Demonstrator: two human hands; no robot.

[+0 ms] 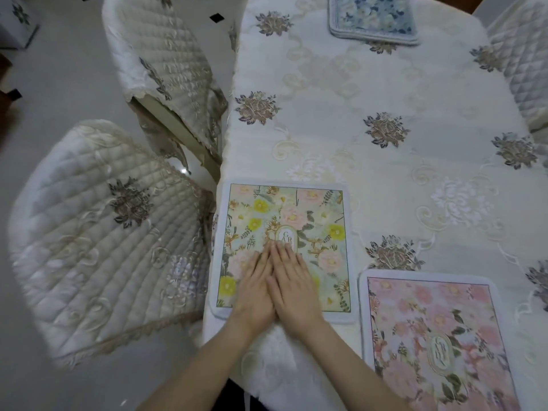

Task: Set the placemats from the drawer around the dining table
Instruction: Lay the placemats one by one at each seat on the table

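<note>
Both hands flat, fingers straight and together: left hand (257,287) and right hand (292,284) side by side, pressing on the yellow-flowered placemat (284,221) at the table's (370,93) near-left edge, gripping nothing. Step in hand looks like smoothing this mat. Pink placemat (430,336) lies just beside, blue placemat (372,17) at the far end; next, likely lift off and fetch another.

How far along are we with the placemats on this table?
Done: the pink placemat lies flat at the near edge, and the blue placemat at the far end. In hand: the left hand and right hand press flat on the yellow-flowered placemat, beside the near quilted chair. Left: the other chairs' places show no mat in view.
</note>
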